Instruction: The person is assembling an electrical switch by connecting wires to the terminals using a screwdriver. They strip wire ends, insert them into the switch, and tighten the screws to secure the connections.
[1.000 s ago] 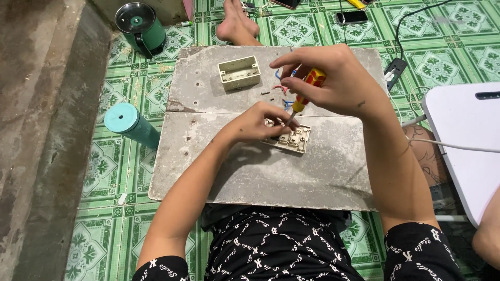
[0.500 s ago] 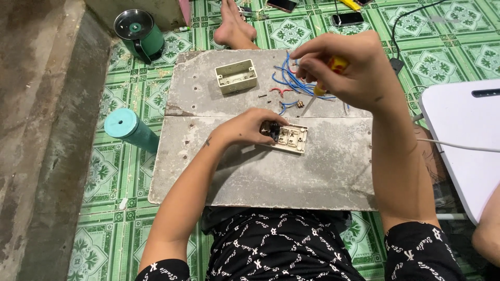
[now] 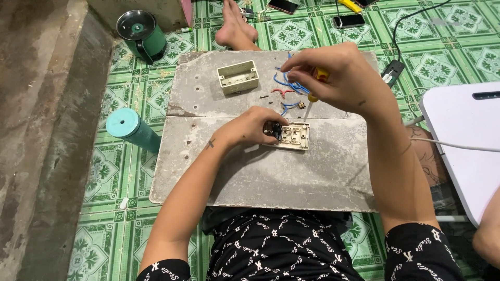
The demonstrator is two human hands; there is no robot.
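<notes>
The right hand (image 3: 338,78) is shut around a screwdriver (image 3: 315,92) with a yellow and red handle. A moment ago this hand was up higher at 1 o'clock, by the wires. Now it has come back down, and the thin metal tip points at the top edge of the switch plate (image 3: 291,136). So the tool looks lined up with the plate again, ready to turn a screw there.

The left hand (image 3: 255,127) has not moved. Its fingers are curled and pinch the left end of the switch plate, holding it flat on the grey board (image 3: 260,171). A small dark part sits under the fingertips; I cannot tell what it is.

The switch plate lies in the middle of the board, back side up, just below the crack that splits the board in two.

At 12 o'clock from the plate lie loose blue wires (image 3: 291,86) and a short red wire (image 3: 281,92), with a few tiny screws near them. They are close to the screwdriver tip and could get in its way. At 11 o'clock sits an empty cream wall box (image 3: 238,77).

Off the board, a teal bottle (image 3: 131,129) lies at 9 o'clock on the green tiles. A green cup (image 3: 139,32) stands at 10 o'clock. A white table (image 3: 463,140) is at 3 o'clock. Someone's bare foot (image 3: 235,28) rests at 12 o'clock.
</notes>
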